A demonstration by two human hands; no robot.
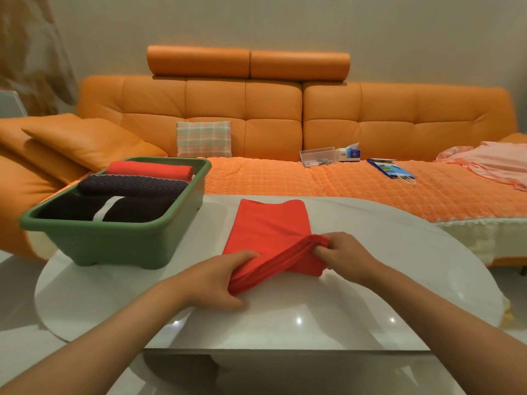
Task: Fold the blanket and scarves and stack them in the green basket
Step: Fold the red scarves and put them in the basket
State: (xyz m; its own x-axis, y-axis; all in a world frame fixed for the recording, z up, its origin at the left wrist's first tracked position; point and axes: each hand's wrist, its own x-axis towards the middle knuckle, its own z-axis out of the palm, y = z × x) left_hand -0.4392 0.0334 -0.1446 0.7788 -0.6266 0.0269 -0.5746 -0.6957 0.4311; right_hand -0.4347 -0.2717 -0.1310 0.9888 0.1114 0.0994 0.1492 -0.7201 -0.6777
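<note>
Both hands grip the rolled near edge of a red cloth scarf (271, 229) lying on a glossy white oval table (385, 295): the left hand (212, 283) curls round one end of the roll, the right hand (346, 252) pinches the other. To the left on the table stands a green plastic basket (119, 243), holding a black fold with a white stripe (105, 209), a dark zigzag-patterned fold (134, 186) and a red roll (151, 170). An orange leather sofa (271, 109) runs behind.
</note>
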